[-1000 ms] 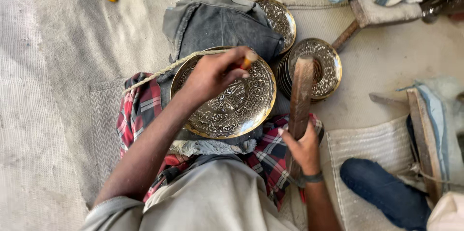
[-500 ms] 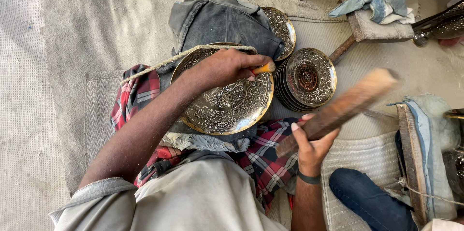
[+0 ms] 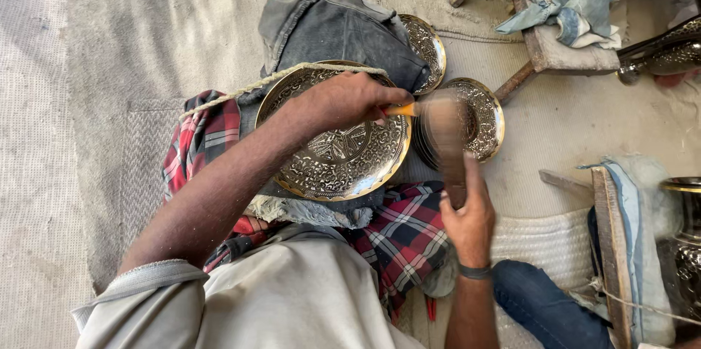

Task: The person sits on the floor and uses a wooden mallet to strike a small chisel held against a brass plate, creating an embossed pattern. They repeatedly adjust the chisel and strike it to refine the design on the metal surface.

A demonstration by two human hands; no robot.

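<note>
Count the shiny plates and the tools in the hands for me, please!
Round engraved brass plates: 3, one under the left hand, one behind the grey cloth, one on the stack
Blurred wooden mallet: 1
Orange-tipped chisel: 1
Total: 5

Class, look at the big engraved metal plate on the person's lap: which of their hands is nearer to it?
Left. The left hand rests on the big engraved plate, holding a small tool at its upper right edge. The right hand is off to the plate's right, gripping a blurred wooden mallet.

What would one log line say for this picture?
left hand: holds punch on engraved plate | right hand: grips wooden mallet, blurred
</note>
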